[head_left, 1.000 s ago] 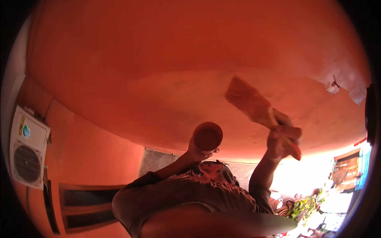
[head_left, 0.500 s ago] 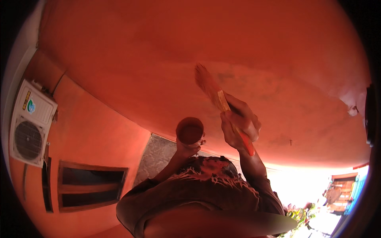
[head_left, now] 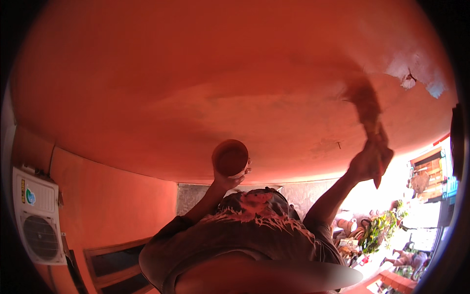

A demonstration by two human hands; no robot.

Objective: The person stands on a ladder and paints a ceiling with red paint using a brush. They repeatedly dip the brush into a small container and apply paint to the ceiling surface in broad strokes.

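My left hand (head_left: 230,180) grips a round cup (head_left: 230,158) with reddish paint inside, held upright at chest height. My right hand (head_left: 373,161) is closed on the handle of a wide paintbrush (head_left: 362,100), raised to the right of the cup. Its motion-blurred bristles lie against or close to the orange-red wall (head_left: 147,73); contact is unclear. Darker and lighter streaks mark the wall around them, and a pale, flaking patch (head_left: 406,71) shows to their right.
At left, an air-conditioner unit (head_left: 39,225) hangs on an orange side wall above a wood-framed window (head_left: 117,262). A grey paved floor (head_left: 298,198) shows behind my body. At bright lower right are plants (head_left: 379,228), clutter and what looks like another person (head_left: 411,259).
Half a second ago the brush was near the middle, close above the cup; it has swung right. The side wall and its unit now appear lower in the view.
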